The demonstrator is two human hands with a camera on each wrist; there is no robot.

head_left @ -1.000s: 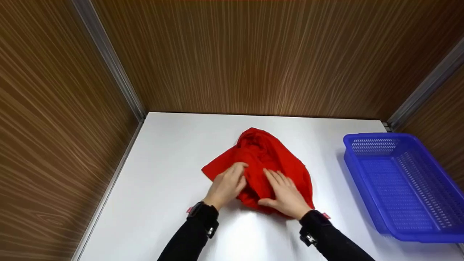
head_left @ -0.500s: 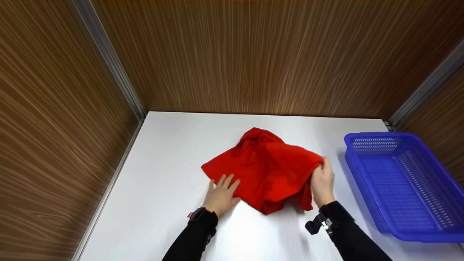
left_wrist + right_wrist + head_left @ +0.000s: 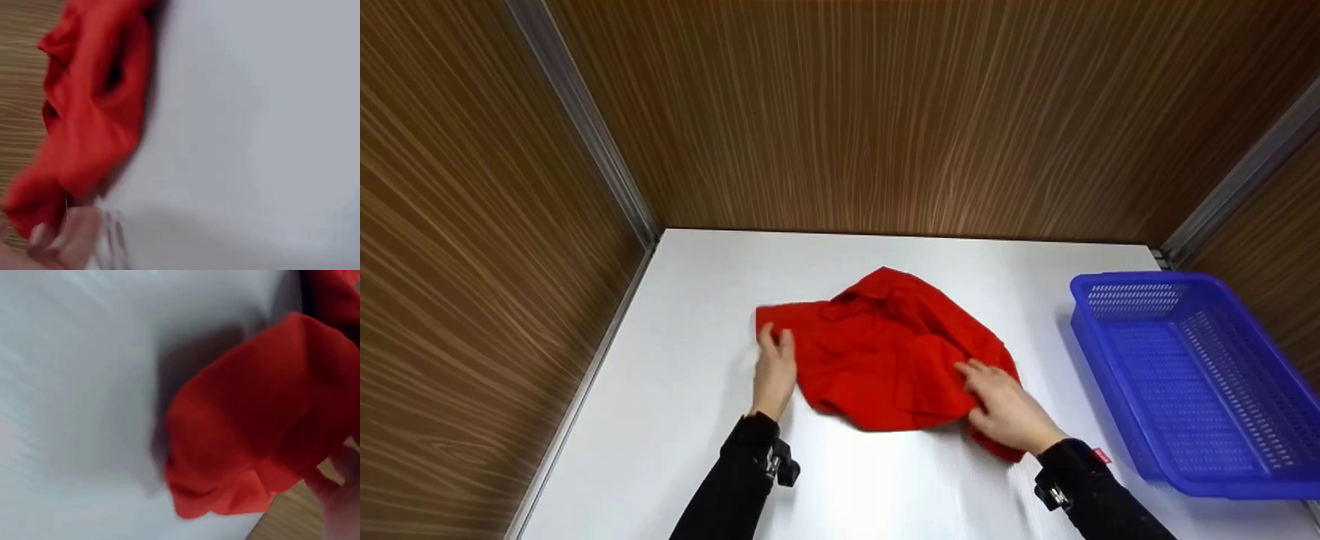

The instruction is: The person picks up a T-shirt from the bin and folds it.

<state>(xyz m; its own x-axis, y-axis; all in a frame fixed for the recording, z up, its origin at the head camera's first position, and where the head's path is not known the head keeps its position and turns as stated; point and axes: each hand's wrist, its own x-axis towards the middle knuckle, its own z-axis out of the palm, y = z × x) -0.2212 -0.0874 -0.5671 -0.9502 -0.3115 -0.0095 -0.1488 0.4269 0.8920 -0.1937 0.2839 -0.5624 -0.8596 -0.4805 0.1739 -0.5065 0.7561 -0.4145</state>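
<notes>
Fingers (image 3: 769,341) of left hand (image 3: 774,375) straight, pressing red cloth's (image 3: 877,352) left corner; right hand (image 3: 1006,409) fingers flat on its right fold, cloth between.

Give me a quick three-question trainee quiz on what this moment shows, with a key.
1. True or false: the blue basket holds the red garment.
2. Which hand rests on the garment's near right part? A) left B) right
3. Fill in: the left hand touches the garment's ___ edge.

Key: 1. False, it lies crumpled on the white table. 2. B, the right hand. 3. Left.
</notes>
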